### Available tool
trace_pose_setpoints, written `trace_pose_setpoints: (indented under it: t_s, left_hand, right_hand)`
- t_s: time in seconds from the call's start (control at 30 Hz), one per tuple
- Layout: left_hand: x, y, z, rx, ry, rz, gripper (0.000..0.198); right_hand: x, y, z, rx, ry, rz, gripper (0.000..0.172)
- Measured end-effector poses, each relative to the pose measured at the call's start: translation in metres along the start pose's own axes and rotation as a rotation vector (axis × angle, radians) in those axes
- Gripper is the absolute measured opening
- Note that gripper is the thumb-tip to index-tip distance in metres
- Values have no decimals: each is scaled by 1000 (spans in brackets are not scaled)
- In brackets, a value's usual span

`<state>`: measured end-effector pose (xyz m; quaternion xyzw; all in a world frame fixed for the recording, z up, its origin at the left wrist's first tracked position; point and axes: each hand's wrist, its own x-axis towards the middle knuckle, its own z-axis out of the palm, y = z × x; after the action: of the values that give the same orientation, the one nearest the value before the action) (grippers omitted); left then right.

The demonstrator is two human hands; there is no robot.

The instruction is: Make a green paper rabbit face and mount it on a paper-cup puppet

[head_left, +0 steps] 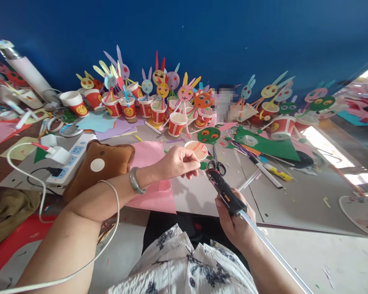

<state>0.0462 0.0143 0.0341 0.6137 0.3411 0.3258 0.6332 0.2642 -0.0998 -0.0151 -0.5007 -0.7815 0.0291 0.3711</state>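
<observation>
Head view: in the middle, my left grip (179, 164) pinches a small green piece (203, 165); my right grip (236, 228) hugs the glue gun (224, 190), likely so its tip sits near.

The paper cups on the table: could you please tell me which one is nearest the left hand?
The pale-lined paper cup partly hidden behind the left hand, with orange strips inside; the other paper cups stand farther away.
</observation>
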Motion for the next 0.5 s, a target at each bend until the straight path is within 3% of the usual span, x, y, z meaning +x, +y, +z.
trace_pose_setpoints:
  t_s: [0.5]
  left_hand:
    - [-1, 3, -1, 10, 7, -6, 13]
  right_hand:
    - [-4, 0, 4, -33, 17, -9, 4]
